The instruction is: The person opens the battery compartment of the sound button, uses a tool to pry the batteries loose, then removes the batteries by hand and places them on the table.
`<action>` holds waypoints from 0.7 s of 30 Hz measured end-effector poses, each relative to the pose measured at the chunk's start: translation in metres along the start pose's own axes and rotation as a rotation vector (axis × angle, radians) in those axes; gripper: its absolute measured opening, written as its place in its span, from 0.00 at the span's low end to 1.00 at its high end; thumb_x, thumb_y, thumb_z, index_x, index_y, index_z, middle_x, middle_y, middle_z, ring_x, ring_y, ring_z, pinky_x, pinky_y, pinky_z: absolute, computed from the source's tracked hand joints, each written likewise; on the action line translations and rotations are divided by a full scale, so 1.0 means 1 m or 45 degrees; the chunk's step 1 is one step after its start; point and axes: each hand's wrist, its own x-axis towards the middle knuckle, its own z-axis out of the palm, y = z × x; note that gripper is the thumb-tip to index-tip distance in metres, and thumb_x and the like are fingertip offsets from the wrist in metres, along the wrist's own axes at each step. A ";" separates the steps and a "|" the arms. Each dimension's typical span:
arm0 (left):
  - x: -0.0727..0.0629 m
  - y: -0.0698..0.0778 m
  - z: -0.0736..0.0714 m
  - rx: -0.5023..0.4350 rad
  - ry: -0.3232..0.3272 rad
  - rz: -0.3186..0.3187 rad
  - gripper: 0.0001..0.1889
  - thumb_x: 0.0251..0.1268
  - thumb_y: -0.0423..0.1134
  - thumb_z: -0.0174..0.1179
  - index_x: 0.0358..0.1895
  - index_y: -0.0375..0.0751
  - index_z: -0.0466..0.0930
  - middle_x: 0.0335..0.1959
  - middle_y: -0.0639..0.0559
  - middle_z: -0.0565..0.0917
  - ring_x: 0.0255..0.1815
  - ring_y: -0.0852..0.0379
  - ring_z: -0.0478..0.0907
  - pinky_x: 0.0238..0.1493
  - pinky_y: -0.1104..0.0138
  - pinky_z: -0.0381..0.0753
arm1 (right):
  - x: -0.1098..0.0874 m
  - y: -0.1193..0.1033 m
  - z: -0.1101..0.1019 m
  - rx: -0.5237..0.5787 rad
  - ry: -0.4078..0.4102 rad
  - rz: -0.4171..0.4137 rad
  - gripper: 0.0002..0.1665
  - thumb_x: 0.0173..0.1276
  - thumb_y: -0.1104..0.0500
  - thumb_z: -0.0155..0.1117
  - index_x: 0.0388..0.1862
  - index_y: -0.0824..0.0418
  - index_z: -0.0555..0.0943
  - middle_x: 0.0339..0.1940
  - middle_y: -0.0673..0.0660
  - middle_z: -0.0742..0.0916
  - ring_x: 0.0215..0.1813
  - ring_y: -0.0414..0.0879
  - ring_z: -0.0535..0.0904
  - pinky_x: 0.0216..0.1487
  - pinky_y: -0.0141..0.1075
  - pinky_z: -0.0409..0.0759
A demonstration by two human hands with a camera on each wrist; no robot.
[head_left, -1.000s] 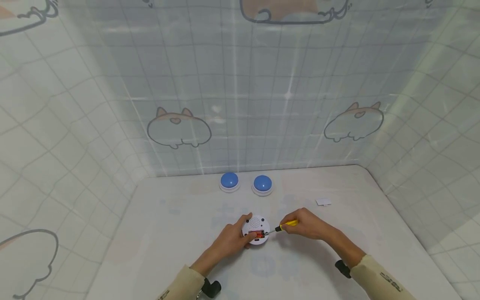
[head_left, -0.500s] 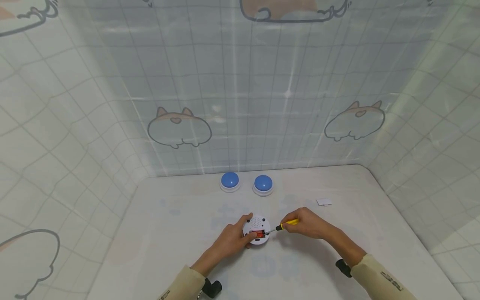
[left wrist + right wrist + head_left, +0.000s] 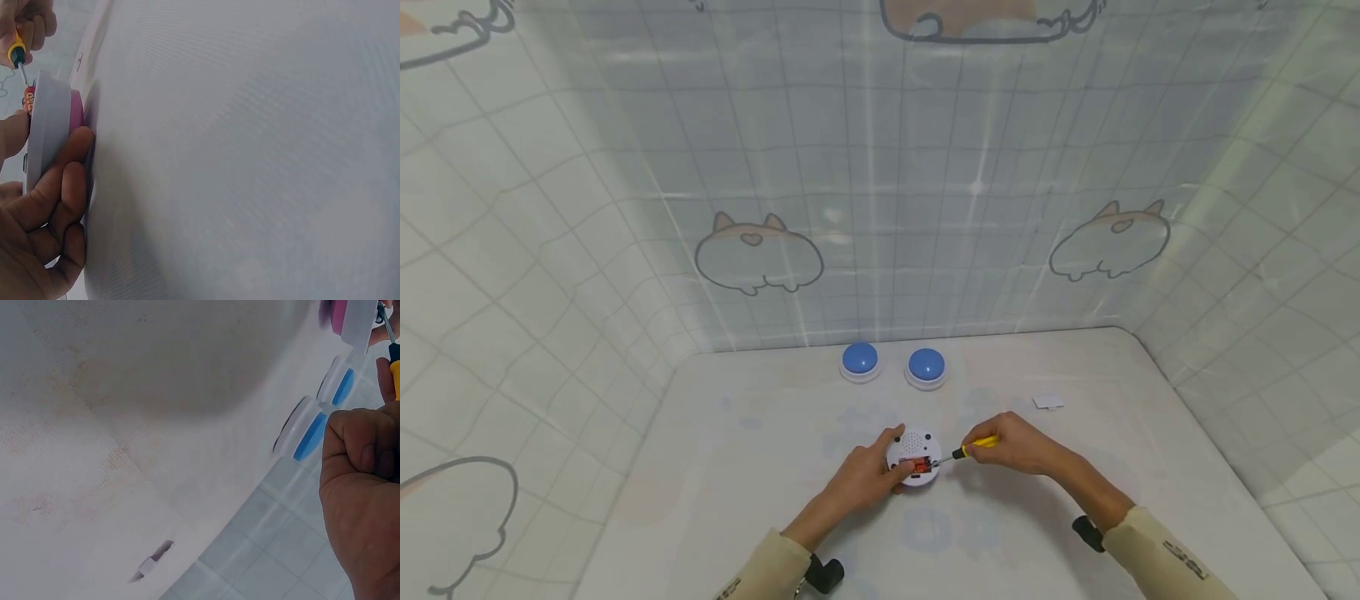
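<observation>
A round white push-button device lies upside down, its speaker holes and uncovered battery slot facing up and a pink dome beneath. My left hand grips it from the left, thumb on top at the red batteries and fingers curled under the side. In the left wrist view those fingers sit between the device and the table. My right hand pinches the yellow handle of a screwdriver, whose metal tip reaches the right end of the battery slot.
Two blue-domed buttons, the left one and the right one, stand at the back of the white table. A small white battery cover lies at the right. Printed curtains enclose the back and sides.
Both hands, the device and the screwdriver keep nearly the same places. The whole view shifts only very slightly.
</observation>
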 end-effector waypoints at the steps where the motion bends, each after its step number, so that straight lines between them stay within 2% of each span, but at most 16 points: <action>1: 0.000 0.000 0.000 0.001 -0.002 -0.002 0.38 0.70 0.61 0.58 0.78 0.53 0.59 0.18 0.66 0.80 0.25 0.62 0.71 0.28 0.65 0.68 | 0.000 -0.001 0.000 -0.001 0.000 -0.001 0.09 0.68 0.56 0.66 0.43 0.53 0.90 0.41 0.48 0.89 0.41 0.47 0.78 0.39 0.36 0.79; 6: -0.001 0.000 -0.001 0.008 0.002 0.015 0.38 0.70 0.62 0.58 0.78 0.52 0.59 0.18 0.66 0.80 0.24 0.63 0.71 0.28 0.65 0.68 | 0.000 -0.003 -0.001 -0.002 -0.001 0.001 0.09 0.68 0.57 0.66 0.43 0.53 0.90 0.41 0.48 0.89 0.41 0.47 0.78 0.40 0.36 0.79; 16: 0.000 0.000 -0.001 -0.002 -0.005 -0.001 0.38 0.70 0.63 0.57 0.78 0.53 0.59 0.19 0.66 0.80 0.29 0.61 0.72 0.32 0.64 0.69 | -0.001 -0.005 -0.002 -0.017 -0.003 -0.002 0.10 0.68 0.56 0.66 0.44 0.53 0.90 0.43 0.49 0.89 0.41 0.46 0.78 0.40 0.36 0.80; 21: -0.002 0.000 -0.001 -0.014 -0.002 0.015 0.38 0.70 0.63 0.57 0.78 0.51 0.59 0.19 0.66 0.80 0.25 0.62 0.71 0.29 0.66 0.68 | -0.002 -0.005 -0.002 -0.039 0.017 0.009 0.10 0.69 0.56 0.66 0.44 0.52 0.90 0.43 0.47 0.89 0.42 0.46 0.78 0.41 0.36 0.79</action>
